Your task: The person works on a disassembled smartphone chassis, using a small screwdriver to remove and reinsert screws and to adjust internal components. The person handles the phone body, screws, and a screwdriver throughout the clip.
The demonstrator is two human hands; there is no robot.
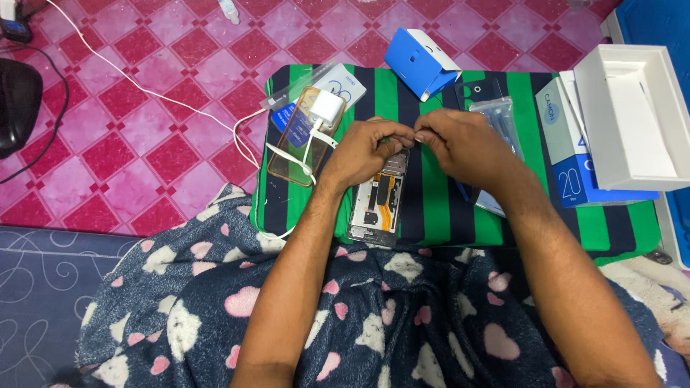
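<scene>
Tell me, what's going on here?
A person sits with both hands over an opened phone lying on a green and dark striped cloth. The left hand and right hand meet at the phone's top end, fingertips pinched together. A white charger on a clear case lies alongside.

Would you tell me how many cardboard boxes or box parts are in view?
3: a small blue box above the hands, an open white tray at right, and a blue-and-white lid beneath it. Others may be hidden.
</scene>
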